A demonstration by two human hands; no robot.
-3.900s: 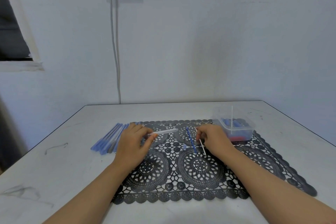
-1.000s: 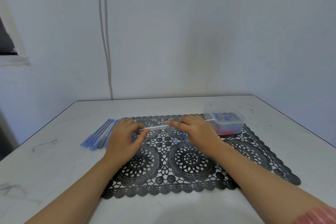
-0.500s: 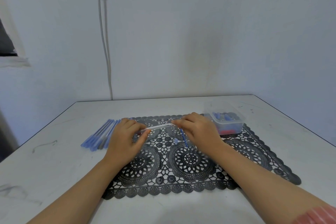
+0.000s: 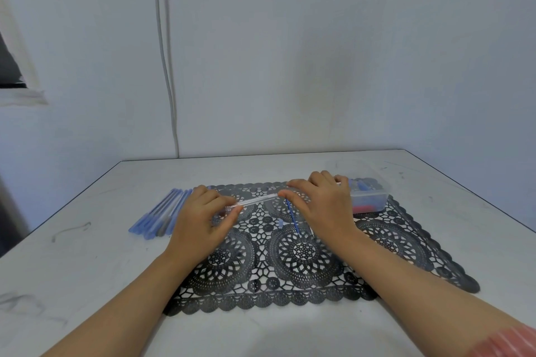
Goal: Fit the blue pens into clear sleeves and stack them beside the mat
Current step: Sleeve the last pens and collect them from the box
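Scuffed grey table (image 4: 87, 269) up front, with a black lace mat (image 4: 290, 275) on it. The left hand (image 4: 200, 220) pinches one end of a clear sleeve (image 4: 252, 200) and the right hand (image 4: 319, 203) grips the other, just above the mat. A blue pen (image 4: 292, 216) lies loose under the right hand, so I'd say it's the fitting step. Next up is probably sliding it in straight, then adding it to the finished pile (image 4: 162, 213) just left of the mat. Plastic tub (image 4: 369, 197) behind, then a white wall with a cable (image 4: 168, 66).
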